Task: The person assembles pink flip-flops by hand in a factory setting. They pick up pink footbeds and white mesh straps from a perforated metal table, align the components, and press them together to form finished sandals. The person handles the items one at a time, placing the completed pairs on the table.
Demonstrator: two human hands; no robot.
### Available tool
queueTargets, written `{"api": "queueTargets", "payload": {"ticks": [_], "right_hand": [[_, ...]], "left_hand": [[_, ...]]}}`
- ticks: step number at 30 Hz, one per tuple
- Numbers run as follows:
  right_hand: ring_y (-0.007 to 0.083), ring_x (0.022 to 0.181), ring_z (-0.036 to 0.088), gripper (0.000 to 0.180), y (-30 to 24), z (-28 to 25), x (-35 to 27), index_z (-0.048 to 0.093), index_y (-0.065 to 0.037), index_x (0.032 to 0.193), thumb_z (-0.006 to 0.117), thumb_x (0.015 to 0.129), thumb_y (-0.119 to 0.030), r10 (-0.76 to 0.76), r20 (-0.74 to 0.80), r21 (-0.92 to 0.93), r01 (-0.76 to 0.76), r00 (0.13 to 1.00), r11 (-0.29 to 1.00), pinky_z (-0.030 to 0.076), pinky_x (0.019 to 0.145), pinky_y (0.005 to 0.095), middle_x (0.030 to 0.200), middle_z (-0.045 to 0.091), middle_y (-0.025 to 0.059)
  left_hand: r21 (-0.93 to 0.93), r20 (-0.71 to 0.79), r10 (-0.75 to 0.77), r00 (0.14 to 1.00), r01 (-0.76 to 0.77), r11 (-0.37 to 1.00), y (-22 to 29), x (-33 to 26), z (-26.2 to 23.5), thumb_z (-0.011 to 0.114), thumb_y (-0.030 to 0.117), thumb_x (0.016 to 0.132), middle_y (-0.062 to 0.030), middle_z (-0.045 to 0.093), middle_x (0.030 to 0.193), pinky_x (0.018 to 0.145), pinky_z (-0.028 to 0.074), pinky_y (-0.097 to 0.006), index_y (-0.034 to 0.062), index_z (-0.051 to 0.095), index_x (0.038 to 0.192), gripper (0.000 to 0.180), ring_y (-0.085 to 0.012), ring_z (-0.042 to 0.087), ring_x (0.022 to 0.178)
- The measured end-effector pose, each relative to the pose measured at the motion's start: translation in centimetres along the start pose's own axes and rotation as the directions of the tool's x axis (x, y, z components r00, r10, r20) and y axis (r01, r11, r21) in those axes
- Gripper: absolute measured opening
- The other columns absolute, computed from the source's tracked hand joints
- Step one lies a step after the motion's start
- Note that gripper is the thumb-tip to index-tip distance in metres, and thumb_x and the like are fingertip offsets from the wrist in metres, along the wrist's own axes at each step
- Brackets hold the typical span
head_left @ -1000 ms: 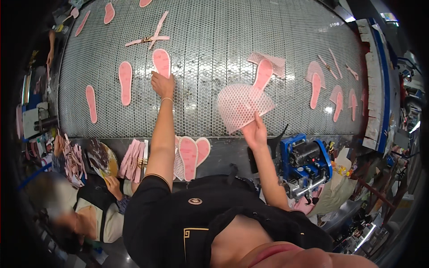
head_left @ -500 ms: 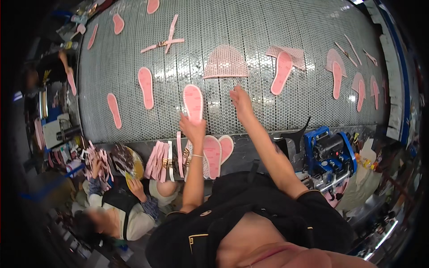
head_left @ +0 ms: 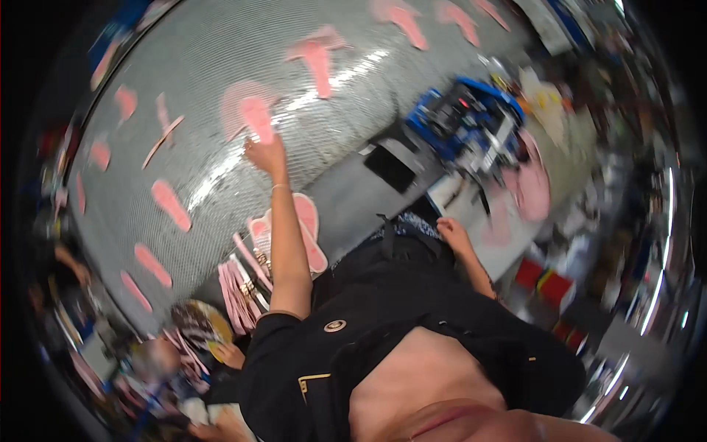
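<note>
My left hand point(head_left: 265, 153) grips the heel end of a pink insole point(head_left: 257, 116), its fingers blurred. The insole overlaps a pink mesh upper piece point(head_left: 231, 103) on the grey honeycomb-patterned conveyor point(head_left: 199, 59). Down at my right side, beside a pale work surface, is my right hand point(head_left: 454, 232); motion smears its fingers. Under my left forearm a small pile of pink insoles point(head_left: 308, 214) lies on the dark ledge, next to pink and white straps point(head_left: 237, 295) with gold-coloured fittings.
More pink insoles point(head_left: 171, 205) and mesh pieces are spread along the conveyor, with crossed straps point(head_left: 163, 136) at its left. A blue machine point(head_left: 464, 118) stands right of the ledge, near a dark phone-like slab point(head_left: 390, 168). A co-worker's hand point(head_left: 230, 355) is at lower left.
My view has swung to the right. The insole in my left hand has moved onto the mesh piece. My right hand has drawn back from the conveyor to my right side.
</note>
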State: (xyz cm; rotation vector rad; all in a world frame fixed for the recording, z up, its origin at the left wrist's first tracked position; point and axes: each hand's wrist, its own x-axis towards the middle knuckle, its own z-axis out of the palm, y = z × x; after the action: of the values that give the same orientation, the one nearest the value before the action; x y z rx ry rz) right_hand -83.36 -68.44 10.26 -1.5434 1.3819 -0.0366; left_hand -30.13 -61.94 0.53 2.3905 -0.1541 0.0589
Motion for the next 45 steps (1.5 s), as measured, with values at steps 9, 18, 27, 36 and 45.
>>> {"api": "queueTargets", "payload": {"ticks": [9, 18, 27, 36, 45], "right_hand": [[0.0347, 0.109, 0.055, 0.047, 11.8, -1.5, -5.6, 0.059, -0.007, 0.117, 0.068, 0.074, -0.025, 0.029, -0.257, -0.219, -0.088, 0.966, 0.972, 0.044, 0.094, 0.0407, 0.115, 0.060, 0.0186], [0.0379, 0.115, 0.048, 0.061, 19.3, -14.5, 1.7, 0.050, -0.004, 0.125, 0.074, 0.072, -0.021, -0.053, -0.544, -0.338, -0.162, 0.837, 0.927, 0.038, 0.100, 0.0433, 0.123, 0.054, 0.0194], [0.0336, 0.088, 0.060, 0.033, 26.2, -24.8, 3.0, 0.060, -0.004, 0.100, 0.072, 0.077, -0.024, 0.015, -0.467, -0.422, -0.237, 0.884, 0.875, 0.048, 0.080, 0.0399, 0.094, 0.063, 0.0143], [0.0296, 0.079, 0.058, 0.014, 18.9, -27.4, -1.4, 0.055, -0.002, 0.085, 0.063, 0.077, -0.009, -0.119, -0.481, 0.277, 0.279, 0.869, 0.919, 0.047, 0.076, 0.0361, 0.077, 0.058, 0.0110], [0.0301, 0.116, 0.049, 0.026, 2.4, -22.1, -7.2, 0.064, -0.006, 0.099, 0.071, 0.075, -0.013, -0.747, -0.334, -0.310, 0.681, 0.576, 0.663, 0.037, 0.100, 0.0397, 0.114, 0.057, 0.0124]], "left_hand": [[-0.448, 0.404, 0.459, 0.791, -0.266, 0.854, 7.8, -24.6, -4.5, 0.059, 0.013, 0.077, -0.0290, 0.033, 0.136, 0.106, 0.029, -0.047, -0.0079, 0.026, 0.140, 0.074, -0.0411, 0.038, 0.123], [-0.431, 0.584, 0.275, 0.764, 0.005, 0.902, 8.2, -34.3, -7.8, 0.055, 0.005, 0.082, -0.0205, 0.033, 0.138, 0.086, 0.048, -0.035, -0.0022, 0.025, 0.143, 0.069, -0.0252, 0.060, 0.097], [-0.283, 0.715, 0.139, 0.685, 0.103, 0.953, 10.6, -42.5, -8.7, 0.060, 0.006, 0.085, -0.0170, 0.047, 0.131, 0.078, 0.047, -0.028, 0.0002, 0.027, 0.142, 0.066, -0.0175, 0.060, 0.089], [-0.321, 0.947, 0.315, 0.068, 0.107, 0.941, 23.3, -49.7, -5.5, 0.057, 0.011, 0.091, -0.0107, 0.063, 0.114, 0.086, 0.047, -0.027, 0.0001, 0.055, 0.124, 0.035, -0.0150, 0.060, 0.099], [-0.404, 0.890, 0.454, 0.049, 0.547, 0.733, 29.1, -50.8, -5.8, 0.042, 0.019, 0.101, -0.0100, 0.064, 0.109, 0.081, 0.052, -0.030, -0.0025, 0.054, 0.125, 0.034, -0.0182, 0.063, 0.095]]}}
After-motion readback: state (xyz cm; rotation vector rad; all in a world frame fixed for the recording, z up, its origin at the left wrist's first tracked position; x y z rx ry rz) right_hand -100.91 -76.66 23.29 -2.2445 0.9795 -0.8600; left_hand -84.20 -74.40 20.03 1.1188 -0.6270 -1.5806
